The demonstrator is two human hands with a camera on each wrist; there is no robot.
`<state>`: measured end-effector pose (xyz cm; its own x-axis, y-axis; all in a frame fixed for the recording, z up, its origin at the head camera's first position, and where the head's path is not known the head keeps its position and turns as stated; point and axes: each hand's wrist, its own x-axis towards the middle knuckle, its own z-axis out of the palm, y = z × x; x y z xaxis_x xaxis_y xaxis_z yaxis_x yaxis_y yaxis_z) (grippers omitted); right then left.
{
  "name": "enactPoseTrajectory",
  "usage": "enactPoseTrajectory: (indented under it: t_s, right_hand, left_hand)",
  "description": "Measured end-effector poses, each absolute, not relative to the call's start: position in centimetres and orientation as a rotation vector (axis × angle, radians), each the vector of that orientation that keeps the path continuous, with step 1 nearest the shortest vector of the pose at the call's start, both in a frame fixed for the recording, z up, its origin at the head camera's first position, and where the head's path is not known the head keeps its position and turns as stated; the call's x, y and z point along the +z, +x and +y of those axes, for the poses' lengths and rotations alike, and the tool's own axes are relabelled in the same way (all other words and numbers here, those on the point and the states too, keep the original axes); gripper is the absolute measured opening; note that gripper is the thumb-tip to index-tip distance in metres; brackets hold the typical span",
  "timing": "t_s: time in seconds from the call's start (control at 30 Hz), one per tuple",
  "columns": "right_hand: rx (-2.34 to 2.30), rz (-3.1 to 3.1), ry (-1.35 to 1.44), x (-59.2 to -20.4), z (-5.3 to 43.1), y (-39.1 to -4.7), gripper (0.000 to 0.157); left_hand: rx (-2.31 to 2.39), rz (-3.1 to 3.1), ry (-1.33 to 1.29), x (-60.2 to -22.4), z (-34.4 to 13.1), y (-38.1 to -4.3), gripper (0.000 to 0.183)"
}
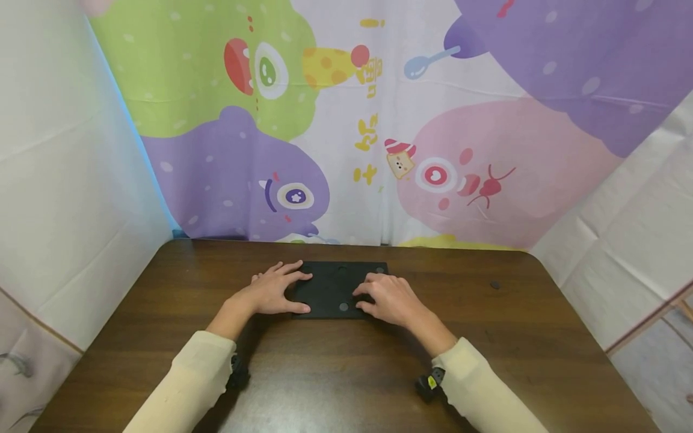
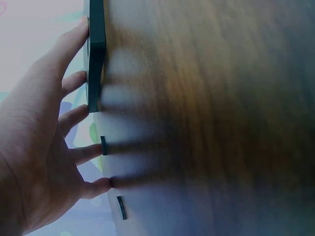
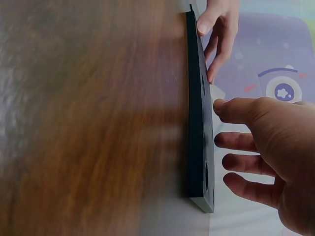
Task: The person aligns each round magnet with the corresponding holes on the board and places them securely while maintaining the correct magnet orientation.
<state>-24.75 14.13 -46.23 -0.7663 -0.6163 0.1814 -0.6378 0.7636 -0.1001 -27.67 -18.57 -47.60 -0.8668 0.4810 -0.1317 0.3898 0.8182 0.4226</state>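
Note:
A flat black rectangular panel [image 1: 327, 290] lies on the table, with round spots on its upper face. My left hand [image 1: 271, 290] rests over the panel's left end, fingers spread and thumb near the front corner. In the left wrist view, the thumb and two fingers of that left hand [image 2: 44, 108] touch the panel [image 2: 96, 64], while the other fingers reach past it to the table. My right hand [image 1: 391, 297] hangs over the panel's right part. In the right wrist view, the fingers of the right hand [image 3: 275, 142] are slightly bent, hold nothing and appear just off the panel [image 3: 196, 113].
Small dark pieces, one [image 2: 104, 145] at a left fingertip and another [image 2: 121, 208] beyond, lie on the brown wooden table [image 1: 335, 367]. A dark chip [image 1: 495, 285] lies at the right. A printed cartoon curtain [image 1: 357, 210] hangs behind the table.

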Motion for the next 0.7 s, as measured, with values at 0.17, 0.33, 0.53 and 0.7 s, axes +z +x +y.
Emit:
enactPoseTrajectory:
  t_s: [0.17,0.33,0.53,0.7]
  right_hand:
    - [0.244,-2.826,0.99,-46.3,14.7,-24.7,0.023]
    - [0.263,-2.827,0.961,-46.4,15.2,-24.7,0.023]
    - [0.277,-2.821,0.95,-46.4,15.7,-24.7,0.023]
    - [0.281,-2.832,0.93,-46.4,16.1,-24.7,0.023]
  left_hand:
    - [0.581,2.768,0.674,-47.6,-18.5,-27.7,0.086]
    - [0.586,2.767,0.672,-47.7,-18.5,-27.7,0.086]
    - [0.585,2.775,0.672,-47.8,-18.5,-27.6,0.086]
    - [0.586,2.777,0.675,-47.9,-18.5,-27.6,0.086]
